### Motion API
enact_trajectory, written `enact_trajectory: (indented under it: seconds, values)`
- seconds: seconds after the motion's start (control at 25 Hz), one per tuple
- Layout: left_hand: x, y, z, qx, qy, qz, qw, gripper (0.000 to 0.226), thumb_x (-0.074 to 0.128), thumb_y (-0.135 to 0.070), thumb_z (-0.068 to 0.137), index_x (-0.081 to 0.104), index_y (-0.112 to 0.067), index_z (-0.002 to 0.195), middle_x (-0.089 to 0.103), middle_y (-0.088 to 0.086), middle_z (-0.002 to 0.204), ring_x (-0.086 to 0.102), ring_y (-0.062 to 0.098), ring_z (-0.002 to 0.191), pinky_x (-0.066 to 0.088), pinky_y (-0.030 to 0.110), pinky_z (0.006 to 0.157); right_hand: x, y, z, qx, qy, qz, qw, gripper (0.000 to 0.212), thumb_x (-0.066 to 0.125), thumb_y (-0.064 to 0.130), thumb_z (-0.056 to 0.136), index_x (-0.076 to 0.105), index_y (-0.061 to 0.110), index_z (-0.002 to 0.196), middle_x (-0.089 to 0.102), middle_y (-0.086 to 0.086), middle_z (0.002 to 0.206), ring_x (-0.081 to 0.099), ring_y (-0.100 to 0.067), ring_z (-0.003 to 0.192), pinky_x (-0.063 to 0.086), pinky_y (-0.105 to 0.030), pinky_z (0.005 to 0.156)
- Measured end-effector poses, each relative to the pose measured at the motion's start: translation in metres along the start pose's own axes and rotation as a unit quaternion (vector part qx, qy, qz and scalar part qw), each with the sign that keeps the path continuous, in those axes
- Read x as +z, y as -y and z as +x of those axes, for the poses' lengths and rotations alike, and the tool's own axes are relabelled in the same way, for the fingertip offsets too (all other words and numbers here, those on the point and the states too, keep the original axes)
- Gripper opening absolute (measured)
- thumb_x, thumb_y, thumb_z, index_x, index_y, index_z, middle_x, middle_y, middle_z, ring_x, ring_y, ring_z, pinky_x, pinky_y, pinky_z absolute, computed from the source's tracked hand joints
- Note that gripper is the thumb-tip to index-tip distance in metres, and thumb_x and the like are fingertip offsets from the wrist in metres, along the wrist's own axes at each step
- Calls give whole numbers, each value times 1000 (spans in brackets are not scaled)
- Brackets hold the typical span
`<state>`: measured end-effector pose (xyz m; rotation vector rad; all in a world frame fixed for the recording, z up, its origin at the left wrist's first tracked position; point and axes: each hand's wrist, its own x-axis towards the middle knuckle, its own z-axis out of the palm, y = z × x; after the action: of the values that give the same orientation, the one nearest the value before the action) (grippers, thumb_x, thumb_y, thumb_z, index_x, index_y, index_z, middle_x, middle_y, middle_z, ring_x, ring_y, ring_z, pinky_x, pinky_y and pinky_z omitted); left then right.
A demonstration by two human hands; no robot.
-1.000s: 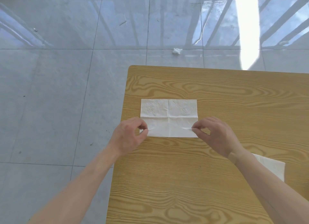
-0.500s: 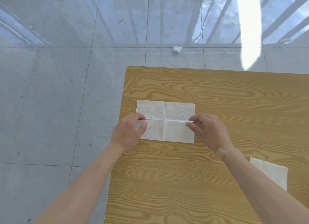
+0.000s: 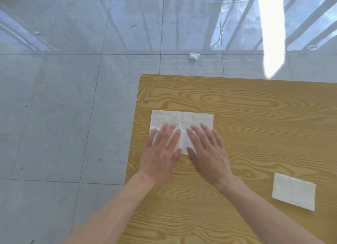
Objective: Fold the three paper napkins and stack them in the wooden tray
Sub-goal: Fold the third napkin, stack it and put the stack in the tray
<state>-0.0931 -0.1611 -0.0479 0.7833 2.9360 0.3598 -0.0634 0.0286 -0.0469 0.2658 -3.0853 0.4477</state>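
On the table's [image 3: 255, 105] 9 o'clock side, napkin [image 3: 182, 120]: lay flat, creased in quarters, near half under both hands.
Left hand [image 3: 161, 152]: spread flat, palm down on napkin's near left part.
Right hand [image 3: 207, 152]: spread flat, palm down on near right part, just beside the left.
Folded napkin [image 3: 293, 191]: toward 4 o'clock, well apart.
Floor [image 3: 63, 116]: grey tiles; crumpled paper [image 3: 193, 56] at 12 o'clock.
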Motion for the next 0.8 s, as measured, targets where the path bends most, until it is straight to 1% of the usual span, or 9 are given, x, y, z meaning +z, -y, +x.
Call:
enact_trajectory:
  seconds: [0.12, 0.2, 0.36, 0.4, 0.48, 0.52, 0.6, 0.68, 0.8]
  values:
    - [17, -13, -8, -11, 98, 11, 995, 64, 9, -47, 106, 7, -11, 158, -3, 5, 167, -7, 20, 153, 8, 48, 124, 16, 7, -8, 8, 106, -21, 994, 63, 39, 36, 101, 21, 12, 156, 19, -6, 165, 10, -31, 153, 22, -57, 120]
    - [21, -6, -12, -28, 140, 28, 989, 69, 2, -56, 102, -7, -14, 156, -15, 2, 166, -17, 17, 151, 0, 48, 124, 19, -1, -10, 25, 141, -32, 989, 68, 23, 51, 102, 10, 15, 158, 4, -2, 167, -2, -27, 154, 11, -54, 123]
    - [17, 14, -14, -45, 149, 33, 987, 72, -1, -59, 100, -13, -15, 156, -22, 1, 165, -22, 16, 150, -8, 47, 122, 18, -15, -10, 69, 147, -28, 986, 75, 7, 64, 99, -4, 20, 158, -11, 4, 166, -14, -20, 153, -2, -50, 124]
    - [14, 18, -13, -44, 138, 29, 989, 71, 2, -57, 101, -7, -14, 157, -16, 2, 166, -16, 16, 152, -4, 48, 123, 16, -17, -8, 76, 141, -28, 987, 73, 9, 63, 99, -2, 20, 158, -9, 4, 166, -11, -20, 153, 0, -51, 124]
    - [5, 23, -7, -26, 91, 25, 995, 63, 18, -47, 105, 19, -11, 156, 14, 4, 166, 14, 19, 152, 18, 47, 121, 9, -19, -4, 69, 108, -38, 991, 63, 25, 51, 103, 21, 19, 157, 15, 0, 166, 13, -25, 153, 15, -55, 122]
    - [0, 25, -2, -16, 60, 23, 998, 54, 29, -40, 105, 34, -12, 151, 32, 3, 160, 33, 19, 145, 31, 45, 114, 4, -20, 1, 63, 85, -40, 994, 55, 38, 43, 103, 36, 18, 151, 32, -2, 161, 29, -28, 148, 25, -55, 117]
    - [-9, 29, 12, -10, 12, 14, 1000, 40, 50, -25, 100, 53, -15, 139, 55, 1, 140, 55, 22, 124, 41, 41, 97, -3, -23, 11, 61, 53, -30, 996, 44, 58, 33, 95, 56, 19, 136, 53, -2, 145, 49, -29, 133, 37, -52, 106]
    - [-18, 35, 28, -30, 24, -4, 999, 36, 62, -20, 95, 60, -17, 130, 61, 3, 127, 58, 26, 115, 42, 43, 92, -8, -24, 19, 70, 46, -7, 996, 35, 65, 30, 90, 64, 22, 124, 60, 2, 133, 54, -27, 122, 39, -47, 100]
    - [-28, 46, 44, -68, 73, -26, 995, 37, 66, -32, 91, 62, -20, 126, 58, 0, 122, 49, 25, 120, 38, 43, 99, -14, -29, 27, 81, 44, 20, 996, 22, 68, 29, 90, 68, 24, 111, 64, 4, 117, 55, -26, 112, 38, -41, 96]
